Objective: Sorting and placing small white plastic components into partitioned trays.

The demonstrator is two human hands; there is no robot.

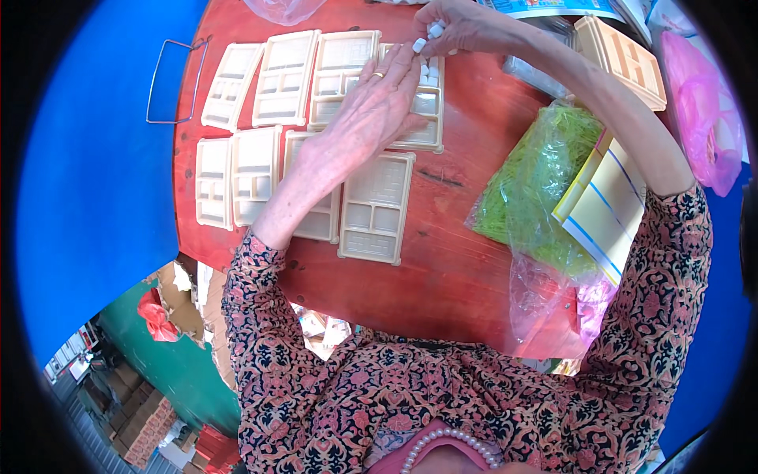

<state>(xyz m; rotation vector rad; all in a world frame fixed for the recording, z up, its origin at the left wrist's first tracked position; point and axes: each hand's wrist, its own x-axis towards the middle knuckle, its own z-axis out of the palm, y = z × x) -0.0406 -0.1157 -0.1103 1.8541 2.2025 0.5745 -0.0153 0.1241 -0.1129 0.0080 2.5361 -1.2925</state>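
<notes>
My right hand [464, 30] is closed around several small white cubes [435, 30] at the far edge of the red table. My left hand [379, 99] stretches over the far row of cream compartment trays, fingers extended and thumb apart. Its fingertips are beside one white cube [418, 45] near the right hand's fingers. Beneath them, the rightmost far tray [427, 101] has several white cubes in its far compartment. My left hand and forearm partly cover the trays, including one [324, 95] in the far row and another [314, 225] in the near row.
More cream trays [376, 204] stand in two rows on the red table [442, 292]. To the right lie a clear bag of green shredded filler [537, 174], a card sheet [608, 209], stacked cream trays [624, 59] and a pink plastic bag [699, 110]. A wire handle [150, 87] is at the left edge.
</notes>
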